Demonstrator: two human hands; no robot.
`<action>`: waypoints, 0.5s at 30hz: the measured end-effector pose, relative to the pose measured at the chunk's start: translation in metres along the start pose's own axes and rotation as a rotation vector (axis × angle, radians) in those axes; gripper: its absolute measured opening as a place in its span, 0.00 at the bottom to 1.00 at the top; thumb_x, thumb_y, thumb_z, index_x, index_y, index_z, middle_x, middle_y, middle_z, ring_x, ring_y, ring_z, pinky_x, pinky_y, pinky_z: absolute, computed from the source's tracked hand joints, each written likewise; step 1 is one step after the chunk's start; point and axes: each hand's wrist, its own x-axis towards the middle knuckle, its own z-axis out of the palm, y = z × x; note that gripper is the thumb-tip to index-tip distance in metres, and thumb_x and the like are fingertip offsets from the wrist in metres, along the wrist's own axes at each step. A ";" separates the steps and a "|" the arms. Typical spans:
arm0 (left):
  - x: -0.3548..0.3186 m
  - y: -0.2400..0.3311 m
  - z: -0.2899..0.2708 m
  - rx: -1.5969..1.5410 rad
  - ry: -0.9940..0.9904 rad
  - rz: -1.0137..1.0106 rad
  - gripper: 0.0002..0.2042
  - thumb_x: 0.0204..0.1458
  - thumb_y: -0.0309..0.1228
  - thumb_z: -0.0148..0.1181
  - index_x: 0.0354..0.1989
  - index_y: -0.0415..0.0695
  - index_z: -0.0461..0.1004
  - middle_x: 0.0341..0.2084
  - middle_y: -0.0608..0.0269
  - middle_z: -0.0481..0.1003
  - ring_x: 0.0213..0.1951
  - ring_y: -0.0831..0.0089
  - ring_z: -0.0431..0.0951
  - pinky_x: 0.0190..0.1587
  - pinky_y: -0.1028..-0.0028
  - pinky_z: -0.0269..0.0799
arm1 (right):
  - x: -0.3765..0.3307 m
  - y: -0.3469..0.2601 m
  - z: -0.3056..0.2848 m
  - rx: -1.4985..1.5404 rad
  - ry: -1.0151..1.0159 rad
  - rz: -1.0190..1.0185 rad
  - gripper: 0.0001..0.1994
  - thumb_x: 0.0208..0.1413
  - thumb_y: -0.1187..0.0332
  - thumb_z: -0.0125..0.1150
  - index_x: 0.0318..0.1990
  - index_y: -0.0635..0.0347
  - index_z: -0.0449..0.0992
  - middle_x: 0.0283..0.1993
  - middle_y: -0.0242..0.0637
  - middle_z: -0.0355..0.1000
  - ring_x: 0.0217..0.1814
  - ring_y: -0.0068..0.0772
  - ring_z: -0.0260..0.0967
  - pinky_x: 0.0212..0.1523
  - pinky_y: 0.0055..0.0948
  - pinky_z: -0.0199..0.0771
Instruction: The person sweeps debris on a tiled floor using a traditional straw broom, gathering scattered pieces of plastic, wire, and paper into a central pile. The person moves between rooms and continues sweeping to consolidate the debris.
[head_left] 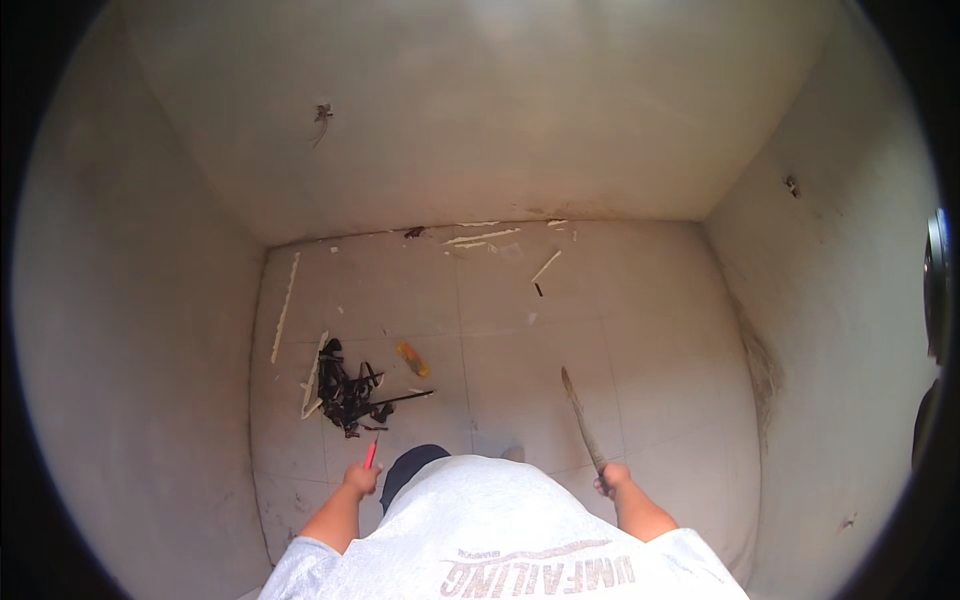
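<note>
My left hand (360,478) is closed round a slim tool with a red handle (371,454) and a thin dark tip pointing away from me; its exact kind is too small to tell. Just beyond that tip lies a tangled heap of black strips (350,395) on the floor. In my right hand (614,476) I grip one end of a long, narrow, grey-brown strip (580,418). It slants forward and slightly left, its far end tapering over the tiles. Whether that end touches the floor I cannot tell.
An orange-yellow wrapper or bag (411,359) lies beside the black heap. Pale thin strips (285,308) and crumbs are scattered on the tiled floor (530,390), several along the far wall (480,130). Wires poke from that wall (322,115). Plain walls stand left and right.
</note>
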 end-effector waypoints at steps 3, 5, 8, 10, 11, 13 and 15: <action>-0.042 -0.004 0.015 -0.228 -0.009 -0.211 0.13 0.53 0.36 0.64 0.32 0.36 0.74 0.18 0.57 0.72 0.18 0.65 0.74 0.18 0.65 0.70 | 0.032 -0.074 -0.020 0.012 -0.028 -0.019 0.07 0.57 0.69 0.53 0.38 0.62 0.71 0.24 0.42 0.70 0.17 0.34 0.69 0.12 0.34 0.68; -0.073 0.022 0.013 -0.142 0.021 -0.241 0.14 0.52 0.35 0.65 0.34 0.34 0.74 0.18 0.56 0.72 0.17 0.65 0.74 0.17 0.64 0.70 | 0.043 -0.127 -0.020 -0.003 -0.022 -0.033 0.06 0.57 0.69 0.53 0.38 0.61 0.71 0.24 0.41 0.70 0.17 0.32 0.69 0.12 0.32 0.68; -0.083 0.069 0.001 -0.086 0.008 -0.331 0.13 0.53 0.33 0.64 0.35 0.34 0.74 0.18 0.55 0.72 0.16 0.66 0.73 0.18 0.64 0.72 | 0.053 -0.199 -0.005 0.036 0.007 -0.055 0.05 0.57 0.69 0.52 0.37 0.60 0.71 0.25 0.40 0.70 0.18 0.32 0.69 0.12 0.31 0.68; -0.068 0.083 0.003 -0.105 -0.013 -0.331 0.12 0.53 0.33 0.63 0.34 0.35 0.74 0.18 0.56 0.72 0.16 0.65 0.73 0.19 0.63 0.72 | 0.063 -0.224 -0.002 0.094 0.012 -0.054 0.05 0.57 0.69 0.52 0.37 0.60 0.70 0.25 0.40 0.69 0.19 0.32 0.69 0.13 0.30 0.69; -0.061 0.088 0.003 -0.111 -0.017 -0.330 0.11 0.53 0.33 0.63 0.34 0.35 0.74 0.18 0.56 0.72 0.16 0.64 0.73 0.19 0.62 0.71 | 0.060 -0.244 0.008 0.140 0.009 -0.046 0.05 0.57 0.68 0.52 0.37 0.60 0.70 0.25 0.40 0.69 0.19 0.32 0.69 0.13 0.30 0.69; -0.039 0.143 -0.003 -0.073 -0.009 -0.277 0.11 0.54 0.33 0.62 0.33 0.36 0.73 0.17 0.58 0.71 0.16 0.65 0.72 0.18 0.63 0.69 | 0.052 -0.293 0.025 0.234 0.022 -0.055 0.06 0.58 0.68 0.52 0.38 0.59 0.70 0.25 0.40 0.69 0.20 0.31 0.69 0.14 0.30 0.69; 0.073 0.073 0.010 -0.028 0.010 -0.155 0.10 0.54 0.34 0.61 0.31 0.39 0.72 0.15 0.62 0.69 0.16 0.68 0.71 0.17 0.67 0.68 | 0.048 -0.342 0.044 0.295 0.013 -0.065 0.06 0.59 0.67 0.51 0.39 0.58 0.69 0.25 0.39 0.69 0.21 0.31 0.68 0.15 0.29 0.70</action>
